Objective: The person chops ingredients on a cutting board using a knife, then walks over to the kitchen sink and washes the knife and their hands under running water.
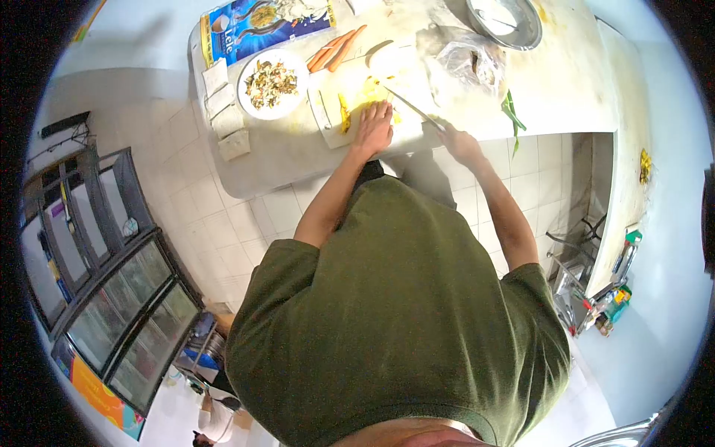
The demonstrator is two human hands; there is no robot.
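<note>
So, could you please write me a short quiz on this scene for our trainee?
1. Which hand holds the knife?
2. True or false: from the person's own viewpoint, the plate of mixed food is to the left of the plastic bag.
3. Which of these hangs partly over the near edge of the table?
a) the blue packet
b) the green leaves
c) the metal bowl

Key: 1. The right hand. 2. True. 3. b.
</note>
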